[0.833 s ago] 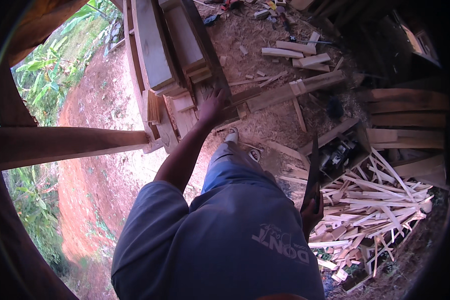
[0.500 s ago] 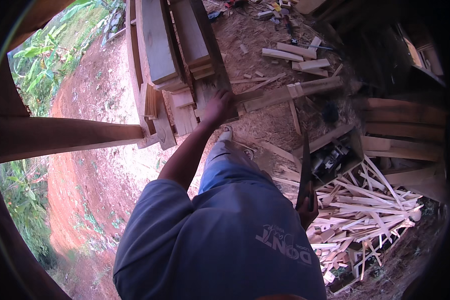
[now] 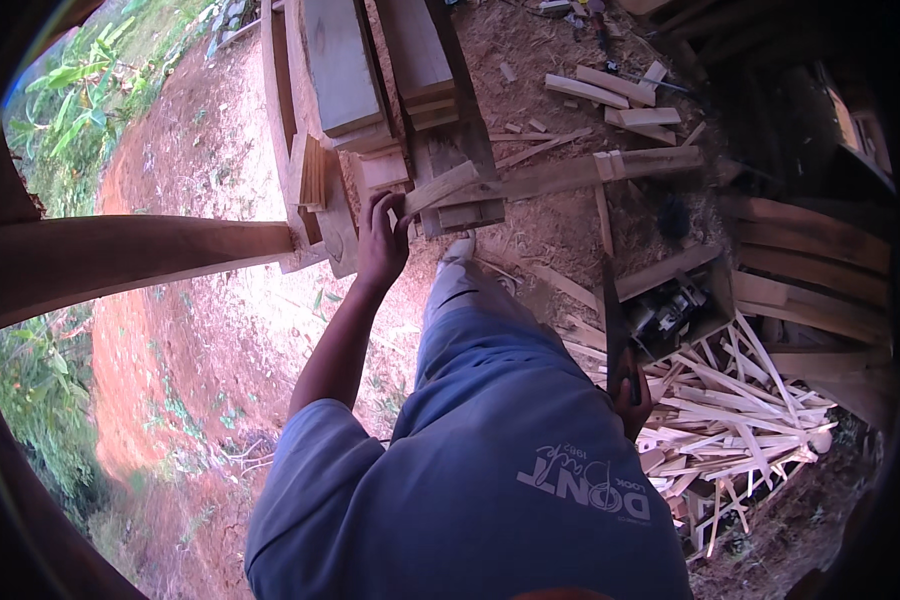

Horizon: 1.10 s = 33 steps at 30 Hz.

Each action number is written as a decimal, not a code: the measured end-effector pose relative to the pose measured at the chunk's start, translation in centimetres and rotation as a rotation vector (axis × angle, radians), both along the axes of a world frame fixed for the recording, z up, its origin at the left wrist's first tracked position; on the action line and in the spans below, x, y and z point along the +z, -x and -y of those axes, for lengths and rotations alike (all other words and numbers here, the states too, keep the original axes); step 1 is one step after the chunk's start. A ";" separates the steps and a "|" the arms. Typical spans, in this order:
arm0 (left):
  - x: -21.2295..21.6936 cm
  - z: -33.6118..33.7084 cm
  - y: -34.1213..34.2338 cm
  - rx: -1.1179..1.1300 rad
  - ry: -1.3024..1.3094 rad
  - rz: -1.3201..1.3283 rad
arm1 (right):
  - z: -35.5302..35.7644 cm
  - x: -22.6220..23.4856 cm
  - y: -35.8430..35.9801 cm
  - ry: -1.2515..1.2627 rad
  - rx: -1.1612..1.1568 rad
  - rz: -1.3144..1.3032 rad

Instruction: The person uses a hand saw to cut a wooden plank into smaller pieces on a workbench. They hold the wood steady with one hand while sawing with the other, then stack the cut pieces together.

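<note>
My left hand [image 3: 382, 245] is closed on one end of a short wooden block [image 3: 442, 190]. The block slants up to the right, over the near ends of the stacked planks [image 3: 345, 75]. Low at my right side, my right hand [image 3: 630, 398] grips what looks like a handsaw [image 3: 611, 310], its long dark blade pointing away from me. Part of that hand is hidden by the handle and my shirt.
A thick beam [image 3: 140, 262] juts in from the left. One long timber [image 3: 560, 180] runs rightward from the stack. On the right stand a wooden box [image 3: 725, 290] with a dark machine inside, and a heap of offcuts [image 3: 730, 420]. Short boards [image 3: 610, 88] lie on the dirt beyond.
My left hand has come back and left from the stack's end, lifting the short wooden block. My right hand still holds the saw at my side. The whole view has shifted slightly.
</note>
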<state>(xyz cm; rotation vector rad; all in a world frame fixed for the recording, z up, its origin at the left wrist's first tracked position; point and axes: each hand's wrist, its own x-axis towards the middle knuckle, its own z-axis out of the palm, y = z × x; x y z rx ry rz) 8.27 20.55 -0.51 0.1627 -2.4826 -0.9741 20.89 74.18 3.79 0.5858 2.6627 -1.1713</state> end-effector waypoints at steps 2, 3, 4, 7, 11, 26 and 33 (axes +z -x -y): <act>1.0 2.3 -3.8 0.098 -0.010 0.107 | -0.6 -0.6 0.1 -0.013 0.001 0.023; 1.6 3.8 -5.3 0.117 0.116 0.079 | -0.7 -0.9 0.1 -0.018 -0.001 0.029; 1.7 5.5 -6.7 0.171 0.200 0.108 | -0.7 -1.1 0.1 -0.024 -0.002 0.035; 3.9 8.6 -8.5 0.328 0.450 0.130 | -0.3 -2.0 0.9 -0.004 -0.025 0.043; 4.4 9.7 -7.3 0.469 0.611 0.107 | -1.0 -3.8 1.7 0.034 -0.003 0.043; 2.9 10.5 1.3 0.960 0.292 -0.140 | -0.8 -5.8 1.6 -0.053 0.003 0.052; 1.1 11.4 0.4 0.891 0.297 -0.103 | -2.5 -7.9 -0.2 0.002 0.000 0.062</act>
